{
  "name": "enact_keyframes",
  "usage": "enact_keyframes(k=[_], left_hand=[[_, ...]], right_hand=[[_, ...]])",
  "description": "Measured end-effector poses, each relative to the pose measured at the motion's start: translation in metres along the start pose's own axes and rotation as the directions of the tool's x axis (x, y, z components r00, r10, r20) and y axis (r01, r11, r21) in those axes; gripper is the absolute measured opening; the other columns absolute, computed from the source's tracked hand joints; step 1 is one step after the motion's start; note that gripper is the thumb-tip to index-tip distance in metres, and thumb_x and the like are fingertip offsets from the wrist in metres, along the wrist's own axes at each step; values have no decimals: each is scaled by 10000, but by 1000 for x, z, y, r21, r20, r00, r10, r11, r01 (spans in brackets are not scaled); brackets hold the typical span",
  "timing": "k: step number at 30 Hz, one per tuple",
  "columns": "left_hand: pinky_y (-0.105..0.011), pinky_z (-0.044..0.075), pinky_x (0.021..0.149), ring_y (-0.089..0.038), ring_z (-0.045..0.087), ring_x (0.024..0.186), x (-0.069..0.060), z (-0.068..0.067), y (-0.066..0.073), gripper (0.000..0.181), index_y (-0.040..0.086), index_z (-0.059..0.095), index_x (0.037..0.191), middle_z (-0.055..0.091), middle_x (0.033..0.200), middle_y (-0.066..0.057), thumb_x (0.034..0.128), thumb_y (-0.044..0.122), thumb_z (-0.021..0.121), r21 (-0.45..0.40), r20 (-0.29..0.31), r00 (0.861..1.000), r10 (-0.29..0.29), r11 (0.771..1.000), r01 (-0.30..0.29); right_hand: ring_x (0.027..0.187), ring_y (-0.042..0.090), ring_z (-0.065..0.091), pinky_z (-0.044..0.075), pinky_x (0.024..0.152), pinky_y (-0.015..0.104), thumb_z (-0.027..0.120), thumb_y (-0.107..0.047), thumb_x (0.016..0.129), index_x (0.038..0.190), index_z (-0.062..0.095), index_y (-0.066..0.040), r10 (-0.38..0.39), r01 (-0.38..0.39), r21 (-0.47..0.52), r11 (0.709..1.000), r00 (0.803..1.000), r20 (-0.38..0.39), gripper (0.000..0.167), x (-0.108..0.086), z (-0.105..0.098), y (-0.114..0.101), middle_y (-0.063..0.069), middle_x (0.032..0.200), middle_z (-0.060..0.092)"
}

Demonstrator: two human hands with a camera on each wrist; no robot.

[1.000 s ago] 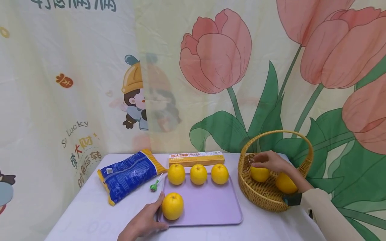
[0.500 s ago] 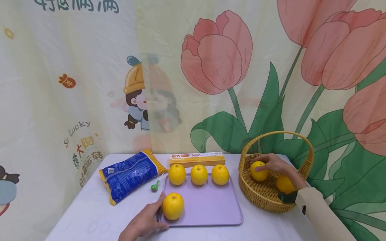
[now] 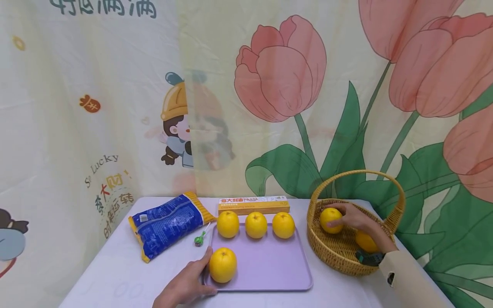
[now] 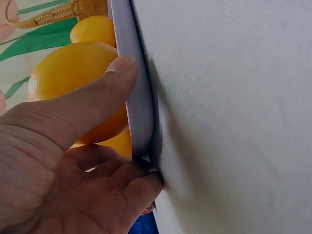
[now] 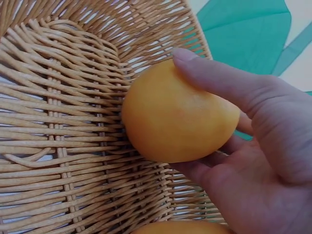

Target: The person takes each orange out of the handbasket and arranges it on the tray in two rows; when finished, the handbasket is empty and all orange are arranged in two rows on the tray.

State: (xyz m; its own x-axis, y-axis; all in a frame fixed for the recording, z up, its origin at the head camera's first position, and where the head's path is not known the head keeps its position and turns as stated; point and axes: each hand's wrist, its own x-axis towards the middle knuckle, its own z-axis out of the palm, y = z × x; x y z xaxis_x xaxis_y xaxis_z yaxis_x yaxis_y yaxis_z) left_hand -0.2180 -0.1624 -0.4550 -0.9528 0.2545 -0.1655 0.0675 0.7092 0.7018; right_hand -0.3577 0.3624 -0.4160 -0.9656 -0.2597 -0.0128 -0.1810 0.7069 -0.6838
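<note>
In the head view my right hand (image 3: 352, 217) is inside the wicker basket (image 3: 335, 256), gripping an orange (image 3: 330, 220) near the back left wall. The right wrist view shows the thumb across one side of this orange (image 5: 175, 117) and the fingers curled behind it. A second orange (image 3: 366, 242) lies in the basket, partly hidden by the forearm. My left hand (image 3: 187, 276) holds the front left corner of the lilac tray (image 3: 269, 265), thumb on its front edge and fingers at its left side. Just beside that hand, an orange (image 3: 223, 265) sits on the tray.
Three oranges (image 3: 256, 225) stand in a row along the tray's back edge. Behind them lies a pasta box (image 3: 254, 206). Left of the tray are a blue packet (image 3: 169, 224) and a green lollipop (image 3: 199, 239). The basket's tall handle (image 3: 356, 173) arches over its opening.
My right hand has come down from above the orange to its right side and now grips it. The left hand stays at the tray corner. The head view has shifted slightly.
</note>
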Motion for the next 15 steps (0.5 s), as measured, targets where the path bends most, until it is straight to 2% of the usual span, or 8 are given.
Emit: enact_keyframes(k=[7, 12, 15], left_hand=[[-724, 341, 1221, -543, 477, 1449, 0, -1, -1, 1127, -35, 337, 1656, 472, 1597, -334, 754, 160, 984, 8, -10, 1000, 30, 1000, -30], [-714, 337, 1228, -539, 470, 1457, 0, -2, -1, 1122, -49, 335, 1652, 467, 1600, -336, 758, 155, 982, 4, -4, 999, 40, 999, -40], [-716, 336, 1229, -538, 468, 1458, -1, -2, -1, 1121, -38, 337, 1655, 465, 1606, -327, 759, 158, 980, 2, -2, 1000, 24, 1000, -24]], right_hand=[[1108, 352, 608, 574, 967, 466, 897, -209, 899, 1468, 535, 141, 43, -42, 37, 998, 998, -39, 760, -3, 0, -2, 334, 1360, 624], [1095, 335, 599, 561, 944, 402, 891, -240, 910, 1472, 548, 118, 54, -51, 53, 997, 998, -45, 750, -3, -1, 1, 281, 1334, 646], [1107, 331, 594, 554, 964, 417, 878, -262, 926, 1489, 539, 102, 55, -53, 65, 997, 997, -44, 752, -3, -1, 0, 268, 1353, 643]])
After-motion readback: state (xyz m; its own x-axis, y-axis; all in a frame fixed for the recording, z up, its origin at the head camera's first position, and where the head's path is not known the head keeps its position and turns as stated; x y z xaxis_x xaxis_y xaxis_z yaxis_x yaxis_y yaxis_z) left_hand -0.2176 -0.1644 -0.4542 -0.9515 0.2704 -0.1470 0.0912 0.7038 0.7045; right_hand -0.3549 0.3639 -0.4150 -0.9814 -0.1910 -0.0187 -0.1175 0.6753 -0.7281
